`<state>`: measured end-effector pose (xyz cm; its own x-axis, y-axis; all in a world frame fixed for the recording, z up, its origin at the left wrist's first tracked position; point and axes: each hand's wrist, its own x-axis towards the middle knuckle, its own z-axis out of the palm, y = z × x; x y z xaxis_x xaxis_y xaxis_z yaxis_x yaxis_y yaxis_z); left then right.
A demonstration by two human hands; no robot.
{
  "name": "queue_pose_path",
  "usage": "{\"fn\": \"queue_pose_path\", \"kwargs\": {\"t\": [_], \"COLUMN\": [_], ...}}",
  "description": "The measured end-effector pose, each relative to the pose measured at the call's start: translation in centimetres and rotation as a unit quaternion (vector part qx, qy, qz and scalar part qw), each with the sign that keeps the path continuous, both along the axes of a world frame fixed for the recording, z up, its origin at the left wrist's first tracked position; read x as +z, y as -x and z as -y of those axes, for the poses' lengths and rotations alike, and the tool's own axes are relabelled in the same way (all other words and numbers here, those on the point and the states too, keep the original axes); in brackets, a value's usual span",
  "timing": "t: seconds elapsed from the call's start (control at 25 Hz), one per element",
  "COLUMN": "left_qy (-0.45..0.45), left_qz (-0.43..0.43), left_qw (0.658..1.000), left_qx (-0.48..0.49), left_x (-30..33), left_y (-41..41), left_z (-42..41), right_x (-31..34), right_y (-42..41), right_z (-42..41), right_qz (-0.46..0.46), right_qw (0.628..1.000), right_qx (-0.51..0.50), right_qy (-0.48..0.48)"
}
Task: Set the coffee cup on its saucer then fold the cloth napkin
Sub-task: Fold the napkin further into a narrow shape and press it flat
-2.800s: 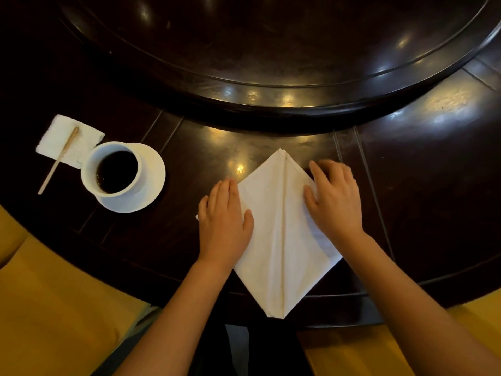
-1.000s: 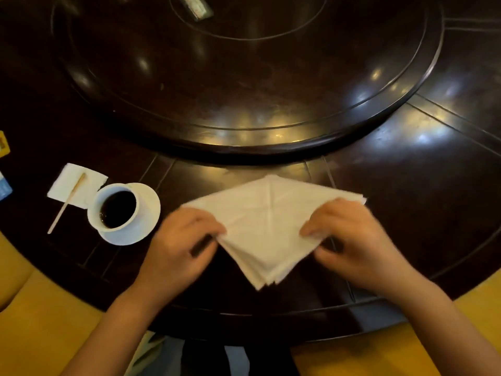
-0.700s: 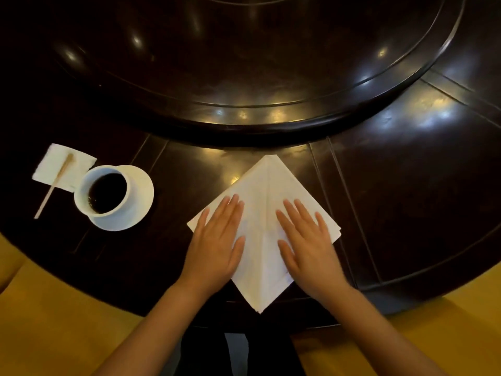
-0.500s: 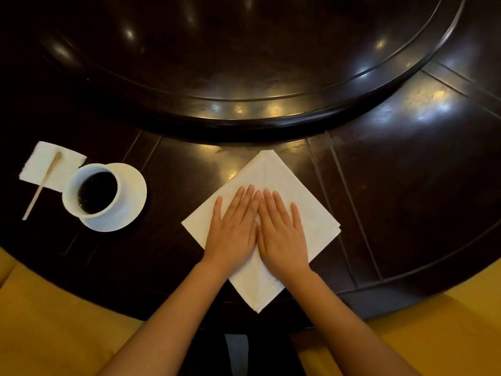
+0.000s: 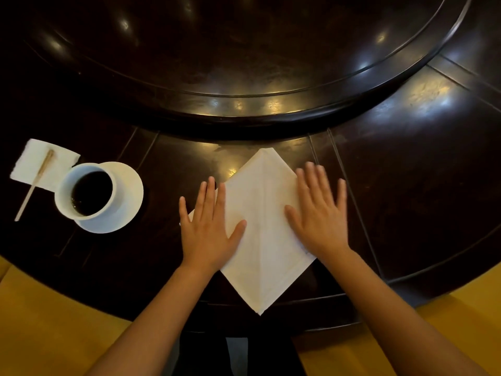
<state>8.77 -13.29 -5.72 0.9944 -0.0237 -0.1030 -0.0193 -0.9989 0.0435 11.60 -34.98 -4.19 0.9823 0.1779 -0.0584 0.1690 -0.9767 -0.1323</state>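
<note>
A white cloth napkin [image 5: 261, 229] lies folded into a diamond on the dark table, a crease running down its middle. My left hand [image 5: 210, 226] rests flat on its left corner, fingers spread. On the napkin's right side lies my right hand [image 5: 320, 213], flat too and slightly blurred. Neither hand holds anything. At the left, a white coffee cup [image 5: 86, 192] full of dark coffee stands on its white saucer [image 5: 127, 194], toward the saucer's left side.
A small white paper napkin [image 5: 32, 164] with a wooden stirrer [image 5: 35, 183] across it lies left of the cup. A raised round turntable [image 5: 244, 63] fills the table's far part. Yellow seat cushions [image 5: 54, 321] flank my arms below the table edge.
My hands, side by side on the napkin's centre half a second ago, have slid apart to its left and right corners. The napkin lies as it did.
</note>
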Motion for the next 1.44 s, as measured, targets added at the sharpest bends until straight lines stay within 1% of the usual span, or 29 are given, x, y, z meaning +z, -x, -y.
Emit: {"fn": "queue_pose_path", "kwargs": {"t": [0.04, 0.12, 0.2, 0.28, 0.44, 0.6, 0.68, 0.88, 1.0, 1.12, 1.2, 1.28, 1.32, 1.36, 1.44], "left_qy": [0.004, 0.023, 0.042, 0.061, 0.07, 0.09, 0.089, 0.053, 0.089, 0.156, 0.16, 0.154, 0.151, 0.146, 0.138], "left_qz": [0.006, 0.012, 0.005, -0.011, -0.033, -0.053, -0.06, -0.07, -0.071, -0.046, -0.033, -0.031, -0.028, -0.022, -0.004], "left_qw": [1.0, 0.998, 0.993, 0.983, 0.961, 0.925, 0.916, 0.9, 0.9, 0.929, 0.944, 0.947, 0.945, 0.942, 0.937], "left_qx": [-0.01, -0.051, -0.11, -0.172, -0.266, -0.364, -0.387, -0.427, -0.421, -0.332, -0.285, -0.281, -0.289, -0.3, -0.32], "left_x": [0.1, 0.4, 0.4, 0.3, 0.3, 0.5, 0.7, 1.2, 1.8, 2.2, 2.2, 2.4, 2.5, 2.6, 2.8], "left_y": [0.0, 0.2, 1.3, 2.7, 4.1, 6.0, 7.5, 8.9, 9.2, 8.3, 7.1, 5.9, 5.4, 4.9, 4.2], "left_z": [0.1, 0.8, 1.8, 2.5, 2.1, 1.4, 1.1, 0.7, 0.3, -0.7, -1.5, -1.7, -1.6, -1.5, -1.2], "right_x": [0.0, -0.3, -0.7, -1.0, -0.7, -0.6, -0.6, -0.8, -0.2, 1.4, 2.5, 3.0, 2.7, 2.4, 2.0], "right_y": [-1.0, -3.5, -5.6, -7.0, -8.3, -9.5, -10.0, -10.8, -10.2, -6.0, -1.7, 2.0, 3.1, 3.8, 4.0], "right_z": [-0.9, -2.3, -2.6, -2.3, -2.6, -4.1, -4.6, -5.2, -5.2, -2.4, 0.6, 3.2, 4.1, 4.6, 4.6], "right_qz": [0.008, -0.008, -0.033, -0.052, -0.052, -0.057, -0.05, -0.057, -0.049, -0.044, -0.09, -0.147, -0.154, -0.149, -0.127], "right_qw": [0.995, 0.969, 0.946, 0.934, 0.935, 0.964, 0.974, 0.986, 0.989, 0.979, 0.96, 0.941, 0.934, 0.929, 0.927], "right_qx": [0.094, 0.247, 0.322, 0.353, 0.35, 0.259, 0.219, 0.156, 0.137, 0.169, 0.225, 0.286, 0.315, 0.335, 0.347], "right_qy": [-0.012, -0.02, 0.001, 0.018, 0.03, 0.017, 0.017, 0.012, -0.017, -0.109, -0.143, -0.102, -0.073, -0.056, -0.058]}}
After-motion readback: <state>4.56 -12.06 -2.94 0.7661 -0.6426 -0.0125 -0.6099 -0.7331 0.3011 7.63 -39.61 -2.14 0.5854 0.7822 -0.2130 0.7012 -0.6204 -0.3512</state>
